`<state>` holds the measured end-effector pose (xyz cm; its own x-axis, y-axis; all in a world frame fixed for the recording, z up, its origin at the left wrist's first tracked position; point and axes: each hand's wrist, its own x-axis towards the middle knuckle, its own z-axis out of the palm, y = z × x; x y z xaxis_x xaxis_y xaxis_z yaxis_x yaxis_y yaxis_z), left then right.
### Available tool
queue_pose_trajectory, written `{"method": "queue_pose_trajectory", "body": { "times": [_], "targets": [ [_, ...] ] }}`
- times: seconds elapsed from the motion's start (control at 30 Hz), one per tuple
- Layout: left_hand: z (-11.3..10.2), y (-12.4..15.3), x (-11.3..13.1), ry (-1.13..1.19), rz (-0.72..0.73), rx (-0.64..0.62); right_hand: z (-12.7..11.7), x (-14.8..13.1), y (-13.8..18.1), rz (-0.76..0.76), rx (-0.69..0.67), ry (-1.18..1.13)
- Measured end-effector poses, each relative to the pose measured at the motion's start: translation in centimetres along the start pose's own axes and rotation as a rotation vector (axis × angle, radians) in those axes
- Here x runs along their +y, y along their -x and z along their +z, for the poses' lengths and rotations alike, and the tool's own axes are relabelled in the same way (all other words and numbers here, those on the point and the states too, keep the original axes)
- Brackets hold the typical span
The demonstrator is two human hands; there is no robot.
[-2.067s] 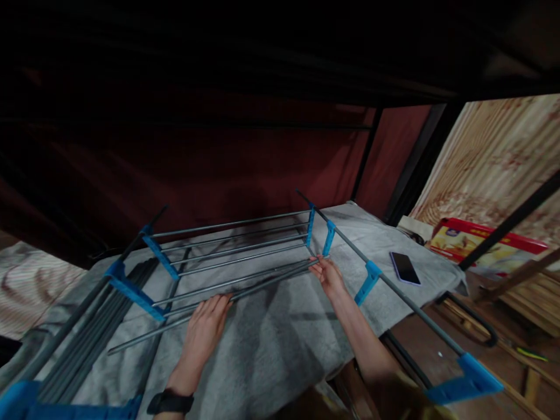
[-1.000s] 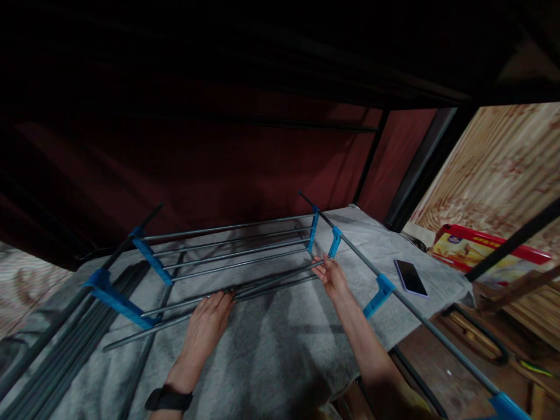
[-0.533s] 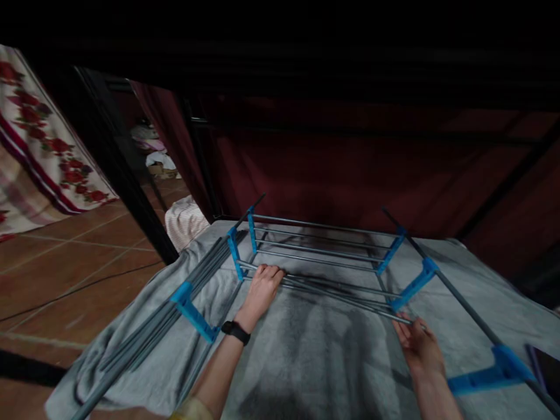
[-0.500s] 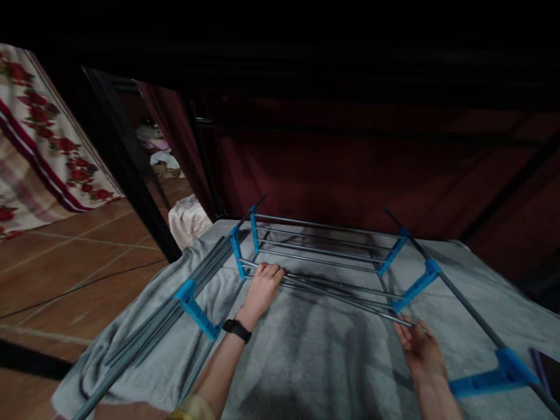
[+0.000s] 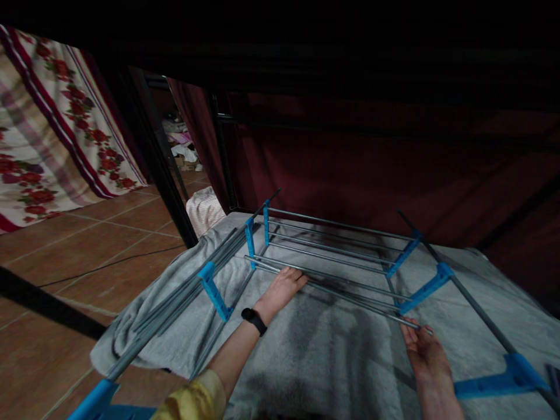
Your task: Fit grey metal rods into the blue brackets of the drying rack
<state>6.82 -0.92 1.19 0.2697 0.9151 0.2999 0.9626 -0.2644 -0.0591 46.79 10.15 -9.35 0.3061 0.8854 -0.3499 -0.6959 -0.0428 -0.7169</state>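
Observation:
A rack of grey metal rods joined by blue plastic brackets lies on a grey blanket. My left hand, a black watch on its wrist, rests palm down over the left part of a loose grey rod, fingers curled on it. My right hand pinches the right end of the same rod just below a blue bracket. Further rods lie bundled along the left side rail.
Dark red cloth hangs behind the rack under a black frame. Brown floor tiles spread to the left, with a flowered sheet hanging beyond. A black post stands at the blanket's far left corner.
The view has swung left, bringing the tiled floor and flowered sheet into sight. My left hand slid toward the rod's left end; my right hand keeps its right end.

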Motion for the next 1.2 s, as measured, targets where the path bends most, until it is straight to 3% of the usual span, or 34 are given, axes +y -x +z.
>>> {"method": "queue_pose_trajectory", "body": {
  "times": [0.3,0.57,0.97,1.2],
  "targets": [
    [0.6,-1.5,1.1,-0.101,0.11,0.003,-0.5,-0.8,-0.5,-0.057,0.032,0.076],
    [1.8,-1.6,2.4,-0.175,0.215,-0.029,-1.8,2.2,-0.4,0.121,0.091,0.167],
    [4.1,-0.1,2.6,0.04,0.125,-0.135,-3.5,2.8,0.8,0.035,0.048,0.241],
    [7.5,2.6,2.4,0.043,0.068,-0.202,-3.7,3.8,3.9,-0.094,0.087,0.319]
  ]
}}
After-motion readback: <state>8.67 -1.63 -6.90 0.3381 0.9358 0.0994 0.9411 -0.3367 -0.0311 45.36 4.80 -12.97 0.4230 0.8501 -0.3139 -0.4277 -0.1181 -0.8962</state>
